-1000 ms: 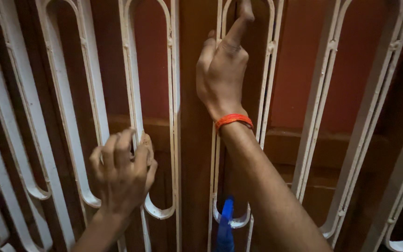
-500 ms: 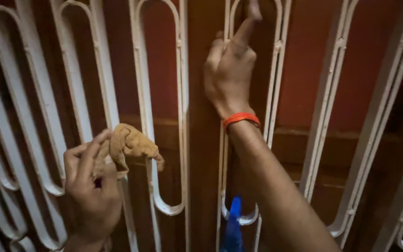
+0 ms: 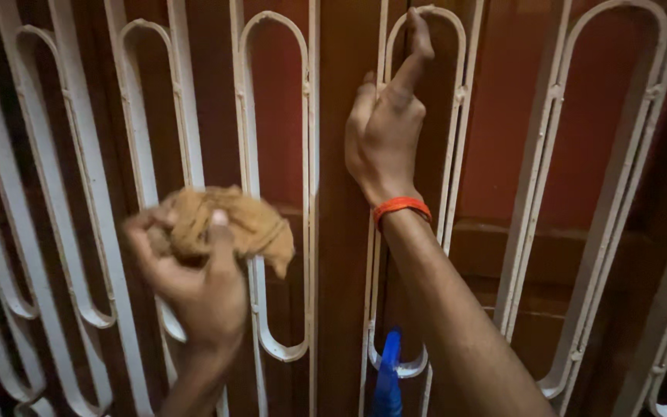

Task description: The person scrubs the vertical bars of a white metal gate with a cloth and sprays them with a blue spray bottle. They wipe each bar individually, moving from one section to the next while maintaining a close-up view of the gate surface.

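Grille: white bars (image 3: 310, 154) are standing before a brown door (image 3: 341, 232); a blue thing (image 3: 387, 378) is hanging bottom centre.
Left hand (image 3: 194, 286): fingers pinching a brown cloth (image 3: 229, 220), left of centre.
Right hand (image 3: 384, 131): fingers hooking a bar, upper centre.
Change: the cloth is sitting higher, more bunched.

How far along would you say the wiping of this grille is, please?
Done: hard to judge; the white grille shows grime marks on several bars, and none looks clearly cleaner. In hand: the left hand holds a bunched brown cloth off the bars; the right hand grips a loop. Left: seemingly most bars. A blue object hangs low; what it is cannot be told.
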